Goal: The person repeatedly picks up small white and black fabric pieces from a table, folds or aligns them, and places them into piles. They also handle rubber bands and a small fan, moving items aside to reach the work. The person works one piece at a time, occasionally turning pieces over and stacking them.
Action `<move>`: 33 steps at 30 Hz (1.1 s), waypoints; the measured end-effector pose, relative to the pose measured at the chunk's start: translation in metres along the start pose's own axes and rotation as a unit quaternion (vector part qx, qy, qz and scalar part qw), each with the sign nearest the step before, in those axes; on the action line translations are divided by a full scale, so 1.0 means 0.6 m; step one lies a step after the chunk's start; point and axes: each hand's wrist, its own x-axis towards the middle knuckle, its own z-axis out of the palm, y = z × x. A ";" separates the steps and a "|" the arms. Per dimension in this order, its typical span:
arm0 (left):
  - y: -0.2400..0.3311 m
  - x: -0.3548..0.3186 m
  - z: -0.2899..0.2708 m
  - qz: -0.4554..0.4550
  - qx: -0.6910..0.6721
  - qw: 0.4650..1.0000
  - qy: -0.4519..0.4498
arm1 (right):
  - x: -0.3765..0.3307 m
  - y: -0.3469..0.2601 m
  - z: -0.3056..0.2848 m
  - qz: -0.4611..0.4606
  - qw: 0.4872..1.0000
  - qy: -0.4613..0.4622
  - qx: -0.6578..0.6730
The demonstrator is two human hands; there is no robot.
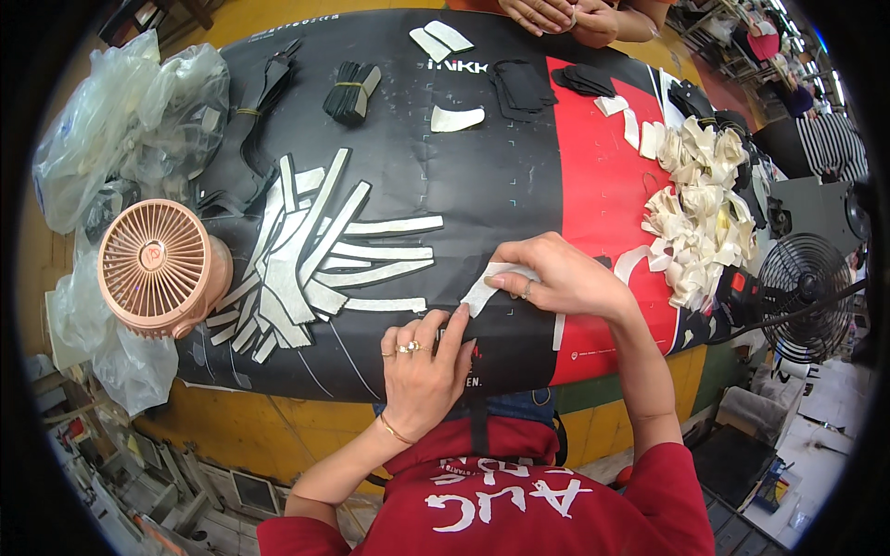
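My right hand (556, 278) pinches a short white fabric strip (482, 291) between thumb and fingers, just above the dark table covering near me. To its left, my left hand (423, 366) rests with its fingers extended, the index fingertip touching the strip's lower end. Rings show on both hands, and a thin bracelet circles the left wrist. Left of my hands lies a loose pile of long white strips with dark edges (297, 269), fanned in several directions. A heap of crumpled cream fabric pieces (695, 222) sits right of my right hand.
A pink desk fan (159, 264) and clear plastic bags (139, 120) stand at the left. Farther back lie a banded black bundle (352, 93), dark pieces (524, 90) and white pieces (456, 119). Another person's hands (565, 17) are at the far edge; a black fan (805, 296) is at right.
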 end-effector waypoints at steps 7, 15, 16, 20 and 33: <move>0.001 0.002 0.000 0.007 0.001 1.000 -0.007 | -0.001 -0.009 -0.001 0.046 0.999 -0.010 0.009; 0.005 0.003 -0.002 0.007 0.024 0.999 -0.036 | -0.001 -0.003 -0.001 0.038 0.999 -0.014 0.008; 0.005 0.004 -0.002 0.005 0.027 0.999 -0.042 | -0.001 -0.002 0.000 0.039 0.999 -0.014 0.006; 0.008 0.008 -0.003 0.015 0.057 0.997 -0.054 | -0.002 -0.002 0.012 0.023 0.999 0.033 -0.022; 0.010 0.015 -0.013 0.016 0.059 0.995 -0.083 | -0.020 0.004 0.032 0.088 0.978 0.188 0.023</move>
